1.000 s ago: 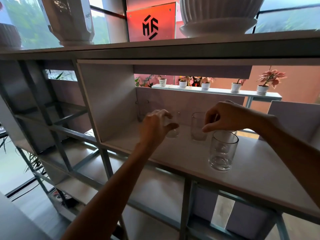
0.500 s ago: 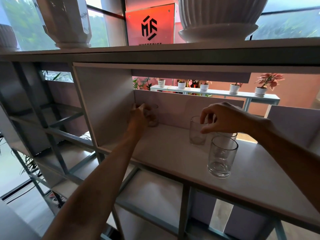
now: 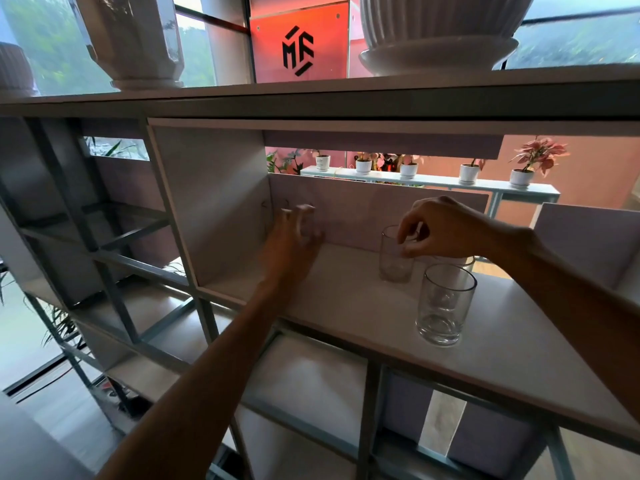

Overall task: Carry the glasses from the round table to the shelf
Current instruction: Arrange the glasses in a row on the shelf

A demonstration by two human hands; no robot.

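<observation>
Several clear glasses stand on the white shelf board (image 3: pixel 346 303). My left hand (image 3: pixel 291 244) is blurred, its fingers spread and holding nothing, just in front of two faint glasses in the back left corner, a corner glass (image 3: pixel 273 220) and a second glass (image 3: pixel 311 227). My right hand (image 3: pixel 440 233) pinches the rim of a middle glass (image 3: pixel 393 268) that stands on the board. A front glass (image 3: pixel 443 306) stands alone near the shelf edge. Another glass rim (image 3: pixel 462 262) shows under my right wrist.
The compartment has a side wall (image 3: pixel 214 209) on the left and a low back panel (image 3: pixel 363 213). Big white planters (image 3: pixel 436 32) sit on the top board. Open metal frame cells (image 3: pixel 114 244) lie left and below.
My left hand set its glass in the back left corner, let go and is drawing back with spread fingers. My right hand shifted a little left onto the middle glass's rim.
</observation>
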